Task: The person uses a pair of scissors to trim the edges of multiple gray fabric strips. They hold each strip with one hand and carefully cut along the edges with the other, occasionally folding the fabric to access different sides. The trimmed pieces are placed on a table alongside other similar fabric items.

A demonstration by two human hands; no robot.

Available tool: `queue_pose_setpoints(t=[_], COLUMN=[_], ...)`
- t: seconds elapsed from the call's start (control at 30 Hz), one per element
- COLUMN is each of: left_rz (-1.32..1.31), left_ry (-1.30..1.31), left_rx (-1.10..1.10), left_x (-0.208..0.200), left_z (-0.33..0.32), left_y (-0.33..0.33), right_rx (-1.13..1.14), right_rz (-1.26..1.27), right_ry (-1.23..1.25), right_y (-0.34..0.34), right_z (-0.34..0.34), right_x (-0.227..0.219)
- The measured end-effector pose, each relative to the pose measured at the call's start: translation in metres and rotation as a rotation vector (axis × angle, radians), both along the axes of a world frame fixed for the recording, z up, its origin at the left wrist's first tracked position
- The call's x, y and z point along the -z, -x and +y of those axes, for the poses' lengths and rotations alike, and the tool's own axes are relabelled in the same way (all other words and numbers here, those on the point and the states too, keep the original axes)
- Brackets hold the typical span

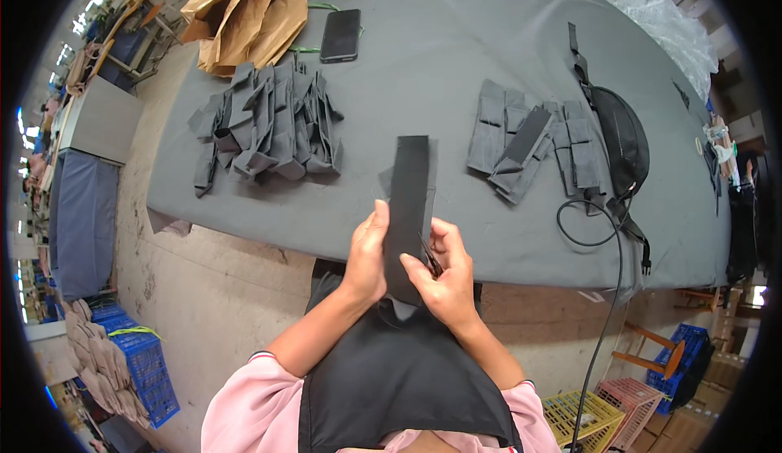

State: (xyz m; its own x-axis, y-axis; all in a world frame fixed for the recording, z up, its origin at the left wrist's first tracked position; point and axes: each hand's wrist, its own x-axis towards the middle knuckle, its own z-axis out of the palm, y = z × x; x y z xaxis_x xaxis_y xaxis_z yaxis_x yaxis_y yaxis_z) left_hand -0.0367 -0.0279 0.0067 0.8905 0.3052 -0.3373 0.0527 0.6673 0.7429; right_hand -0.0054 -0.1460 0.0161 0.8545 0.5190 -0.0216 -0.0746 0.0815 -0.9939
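Note:
A long black fabric strip [410, 192], with grey cloth behind it, stands in front of me over the table's near edge. My left hand [366, 249] is closed on its left side, thumb pointing up along the edge. My right hand [444, 282] grips the lower right side, with the thumb pressed on the strip's face. Between its fingers sits a small dark tool, apparently thread snips [432, 259], partly hidden. Beyond the left hand lies a heap of grey sewn fabric pieces [277, 123]; flatter grey pieces [505, 139] lie to the right.
The grey-covered table [391, 70] bears a phone [340, 36], a brown paper bag [248, 17], and a black waist bag [623, 139] beside a looped cable [617, 266]. Clear plastic wrap [652, 21] lies far right. Crates [147, 363] stand on the floor at both sides.

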Motion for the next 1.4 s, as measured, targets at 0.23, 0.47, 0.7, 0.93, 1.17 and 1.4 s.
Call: queue_pose_setpoints(t=[0.23,0.47,0.7,0.93,1.17,1.4], left_rz=[-0.182,-0.081,-0.004,0.055,0.034,-0.050], left_ry=[0.095,0.229,0.161,0.189,0.281,0.334], left_rx=[0.275,0.181,0.257,0.261,0.268,0.349], left_x=[-0.003,-0.002,-0.003,-0.009,-0.002,0.003], left_z=[0.010,0.013,0.016,0.015,0.016,0.021], left_y=[0.000,-0.001,0.002,0.001,0.001,0.006], right_rx=[-0.131,0.230,0.220,0.231,0.294,0.194], right_rz=[0.118,-0.739,-0.894,-0.958,-0.780,-0.672], right_ry=[0.038,0.434,0.547,0.519,0.382,0.347], right_y=[0.007,-0.013,-0.029,-0.033,-0.028,-0.030], right_z=[-0.020,-0.038,-0.031,-0.032,-0.033,-0.032], right_x=[0.001,-0.014,-0.011,-0.007,-0.007,-0.012])
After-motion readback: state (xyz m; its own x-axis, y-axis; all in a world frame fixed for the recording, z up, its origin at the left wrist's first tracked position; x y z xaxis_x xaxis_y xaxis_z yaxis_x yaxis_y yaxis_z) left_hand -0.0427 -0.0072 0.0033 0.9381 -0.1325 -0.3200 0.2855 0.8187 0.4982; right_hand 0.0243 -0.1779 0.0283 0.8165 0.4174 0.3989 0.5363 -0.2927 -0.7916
